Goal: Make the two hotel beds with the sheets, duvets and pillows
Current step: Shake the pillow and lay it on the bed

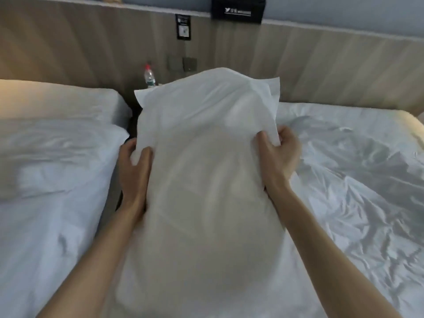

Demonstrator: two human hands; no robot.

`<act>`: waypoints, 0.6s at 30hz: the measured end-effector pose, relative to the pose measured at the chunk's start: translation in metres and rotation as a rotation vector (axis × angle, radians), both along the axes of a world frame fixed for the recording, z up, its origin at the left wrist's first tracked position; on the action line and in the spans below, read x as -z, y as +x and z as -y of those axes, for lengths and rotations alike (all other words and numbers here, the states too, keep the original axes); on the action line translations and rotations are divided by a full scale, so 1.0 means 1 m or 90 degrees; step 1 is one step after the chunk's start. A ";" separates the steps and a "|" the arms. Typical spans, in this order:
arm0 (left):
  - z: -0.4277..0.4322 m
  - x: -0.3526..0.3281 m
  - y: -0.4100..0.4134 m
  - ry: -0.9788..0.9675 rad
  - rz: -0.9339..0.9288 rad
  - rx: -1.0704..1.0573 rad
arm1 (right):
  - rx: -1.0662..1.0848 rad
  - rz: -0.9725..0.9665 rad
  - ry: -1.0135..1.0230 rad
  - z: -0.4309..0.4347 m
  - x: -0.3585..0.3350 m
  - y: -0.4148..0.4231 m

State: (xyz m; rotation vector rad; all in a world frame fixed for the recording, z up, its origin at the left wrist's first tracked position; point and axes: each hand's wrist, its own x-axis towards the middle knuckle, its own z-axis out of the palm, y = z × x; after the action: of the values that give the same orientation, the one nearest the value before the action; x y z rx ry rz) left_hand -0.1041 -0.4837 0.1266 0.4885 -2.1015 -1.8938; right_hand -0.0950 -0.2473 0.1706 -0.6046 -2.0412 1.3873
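Progress, largest item first.

Beds: 2. The left bed (46,226) has a white cover spread over it, only lightly rumpled, with a pillow at its head, so I judge it nearly finished. The right bed (355,203) carries white linen that is heavily creased. I cannot tell whether this is a sheet or a duvet. No pillow shows at its head end. Judged left to do: smoothing and pillows at the least.

Pillows: 2 counted. The held pillow (206,180) stands on end in the gap between the beds, inside a white case whose loose end flaps above the filling. I judge the casing step about done and the placing not yet done. The placed pillow (57,104) lies flat against the headboard (321,65) on the left bed.

Grips: 2, both occupied. The left grip (134,166) pinches the case fabric at the held pillow's left edge. The right grip (278,154) bunches the fabric at its right edge, fingers curled round the cloth.

Small items: 1 water bottle (149,76) with a red cap, between the bed heads and partly hidden by the held pillow.
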 end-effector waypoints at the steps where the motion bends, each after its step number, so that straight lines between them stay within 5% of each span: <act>1: 0.028 -0.001 0.002 0.011 -0.008 -0.038 | -0.035 -0.009 -0.001 0.029 -0.004 -0.009; 11: 0.341 -0.017 0.030 -0.010 -0.047 -0.321 | -0.321 -0.056 -0.044 0.367 -0.025 -0.085; 18: 0.524 -0.023 0.074 -0.067 0.045 -0.399 | -0.507 -0.022 -0.028 0.590 -0.018 -0.104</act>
State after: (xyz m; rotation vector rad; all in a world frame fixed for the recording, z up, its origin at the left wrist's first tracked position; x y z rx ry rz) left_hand -0.0302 -1.0077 0.1499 1.0530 -1.7811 -1.4123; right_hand -0.1991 -0.8378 0.1883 0.2705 -2.3330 1.8427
